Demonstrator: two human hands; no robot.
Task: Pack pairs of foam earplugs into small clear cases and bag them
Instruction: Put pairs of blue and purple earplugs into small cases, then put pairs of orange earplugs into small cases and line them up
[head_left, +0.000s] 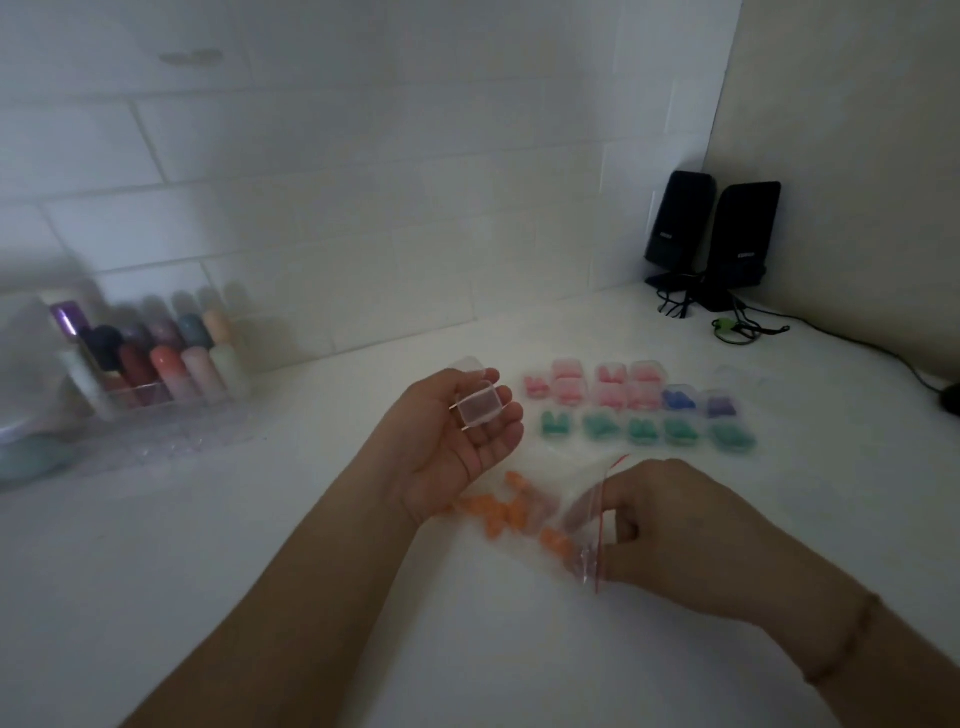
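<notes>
My left hand (457, 441) is palm up and holds a small clear case (478, 402) with its lid flipped open; nothing shows inside it. My right hand (670, 525) pinches a clear zip bag (587, 519) with a red seal line, lying on the white table. Loose orange earplugs (498, 512) lie on the table between my hands, some under or inside the bag. Behind them stand rows of filled cases: pink (597, 387), green (644, 428), blue (678, 397) and purple (721, 406).
A clear organiser (156, 364) with coloured bottles stands at the left by the tiled wall. Two black speakers (711, 234) with cables sit in the far right corner. A dark object (950, 397) lies at the right edge.
</notes>
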